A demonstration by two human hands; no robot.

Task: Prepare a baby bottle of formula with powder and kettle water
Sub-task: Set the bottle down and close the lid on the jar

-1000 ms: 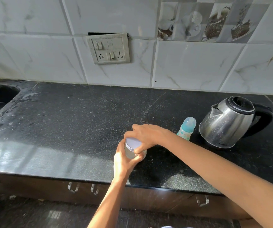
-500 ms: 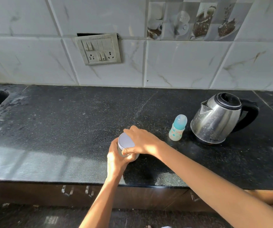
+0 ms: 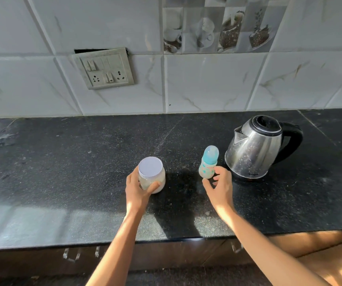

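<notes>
Left hand [image 3: 137,188] grips lidded powder jar [image 3: 151,174]; right hand [image 3: 220,186] empty, fingers spread just beside upright baby bottle [image 3: 208,162].

The right hand [image 3: 219,187] is off the lid [image 3: 150,166] now, and the jar [image 3: 152,176] top sits fully uncovered, well to the left of the kettle [image 3: 254,147]. That hand has swung across toward the kettle and arrived at the baby bottle [image 3: 208,163] just beside the kettle's spout side. Its thumb and fingers are spread loosely at the bottle's base; actual contact is hard to make out.
</notes>
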